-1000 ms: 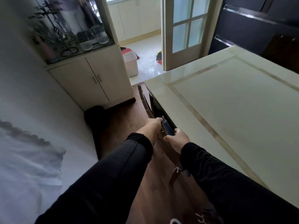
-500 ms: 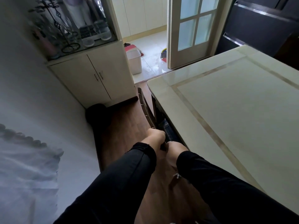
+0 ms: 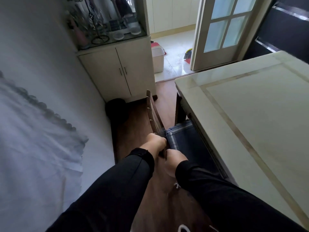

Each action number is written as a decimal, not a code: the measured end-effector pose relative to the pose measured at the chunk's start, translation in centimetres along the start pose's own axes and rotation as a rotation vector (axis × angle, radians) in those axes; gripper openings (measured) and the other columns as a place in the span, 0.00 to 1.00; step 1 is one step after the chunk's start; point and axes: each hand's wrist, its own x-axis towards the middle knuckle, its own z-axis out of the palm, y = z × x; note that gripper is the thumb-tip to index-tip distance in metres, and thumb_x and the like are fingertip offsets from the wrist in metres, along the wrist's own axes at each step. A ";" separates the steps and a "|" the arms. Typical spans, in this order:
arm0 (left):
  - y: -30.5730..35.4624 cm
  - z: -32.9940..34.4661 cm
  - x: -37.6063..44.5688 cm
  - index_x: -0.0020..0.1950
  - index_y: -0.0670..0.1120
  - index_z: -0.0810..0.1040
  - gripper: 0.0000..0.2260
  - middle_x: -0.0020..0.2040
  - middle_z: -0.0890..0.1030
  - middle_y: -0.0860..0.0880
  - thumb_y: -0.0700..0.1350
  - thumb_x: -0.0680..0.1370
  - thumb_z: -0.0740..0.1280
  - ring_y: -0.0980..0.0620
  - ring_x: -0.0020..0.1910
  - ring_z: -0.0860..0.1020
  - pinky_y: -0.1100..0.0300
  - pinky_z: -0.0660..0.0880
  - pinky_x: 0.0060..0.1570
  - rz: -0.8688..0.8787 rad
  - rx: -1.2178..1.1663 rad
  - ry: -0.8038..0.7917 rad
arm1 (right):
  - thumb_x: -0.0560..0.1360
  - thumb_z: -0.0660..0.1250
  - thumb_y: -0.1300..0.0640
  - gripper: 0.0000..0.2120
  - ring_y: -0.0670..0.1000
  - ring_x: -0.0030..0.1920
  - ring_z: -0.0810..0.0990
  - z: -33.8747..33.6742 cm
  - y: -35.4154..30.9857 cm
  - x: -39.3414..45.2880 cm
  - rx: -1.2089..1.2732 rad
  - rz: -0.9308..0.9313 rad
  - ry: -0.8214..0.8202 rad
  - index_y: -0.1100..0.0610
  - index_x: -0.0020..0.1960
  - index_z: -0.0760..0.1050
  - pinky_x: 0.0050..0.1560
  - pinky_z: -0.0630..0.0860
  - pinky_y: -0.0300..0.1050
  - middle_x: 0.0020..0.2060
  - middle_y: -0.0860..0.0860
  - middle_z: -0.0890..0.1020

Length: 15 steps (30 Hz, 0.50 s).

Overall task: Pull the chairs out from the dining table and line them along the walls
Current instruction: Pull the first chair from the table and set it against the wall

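Note:
A dark wooden chair (image 3: 154, 113) with a slatted back stands between the dining table (image 3: 250, 104) and the left wall (image 3: 41, 64). Its blue seat cushion (image 3: 182, 136) with pale stripes shows beside the table's edge, part of it still under the top. My left hand (image 3: 154, 142) and my right hand (image 3: 175, 156) both grip the chair's back rail, close together. The cream stone tabletop fills the right side. The chair's legs are hidden behind my arms.
A cream cabinet (image 3: 117, 71) with a glass display top stands against the left wall ahead, a dark round bin (image 3: 117, 109) at its foot. Beyond, a glazed door (image 3: 222, 30) opens onto a tiled room with a white box (image 3: 158, 59). Wooden floor runs between wall and table.
The chair has come away from the table toward the wall, so its blue cushion now shows. My hands moved closer together on the back rail and nearer to me.

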 end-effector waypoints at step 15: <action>-7.3 -12.6 1.4 0.38 0.40 0.77 0.02 0.37 0.79 0.42 0.35 0.68 0.69 0.41 0.48 0.83 0.47 0.82 0.52 -0.033 0.084 0.087 | 0.75 0.61 0.59 0.12 0.57 0.54 0.81 9.6 -10.3 -2.1 -0.066 -0.091 -0.106 0.56 0.56 0.78 0.45 0.71 0.42 0.53 0.54 0.82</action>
